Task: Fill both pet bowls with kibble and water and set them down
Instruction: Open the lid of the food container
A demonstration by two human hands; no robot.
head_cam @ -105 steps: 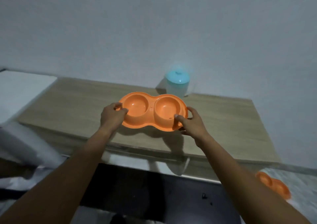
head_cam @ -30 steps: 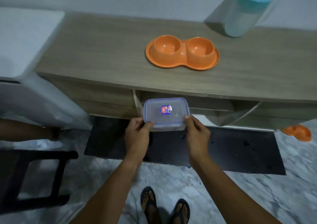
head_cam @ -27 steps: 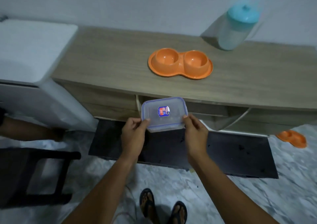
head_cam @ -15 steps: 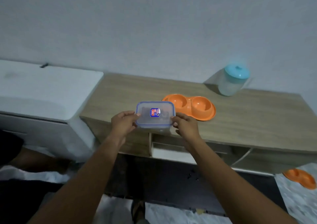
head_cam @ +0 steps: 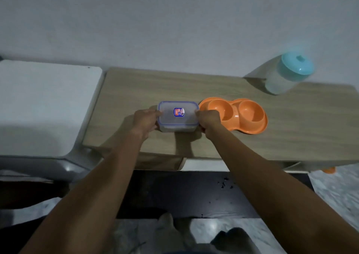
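Observation:
A clear lidded food container (head_cam: 177, 115) with a blue rim and a small sticker rests on the wooden counter (head_cam: 291, 133). My left hand (head_cam: 144, 120) grips its left end and my right hand (head_cam: 208, 119) grips its right end. Just right of it sits an orange double pet bowl (head_cam: 240, 115), both wells empty. My right hand touches or overlaps the bowl's left rim. A translucent jug with a teal lid (head_cam: 287, 73) stands at the back right against the wall.
A white appliance top (head_cam: 44, 106) adjoins the counter on the left. A black mat (head_cam: 184, 193) lies on the marble floor below. Part of a second orange bowl (head_cam: 328, 170) shows on the floor under the counter's right end.
Both hands have carried the lidded container from in front of the counter onto its top, left of the orange bowl. Earlier, the hands held the orange bowl there.

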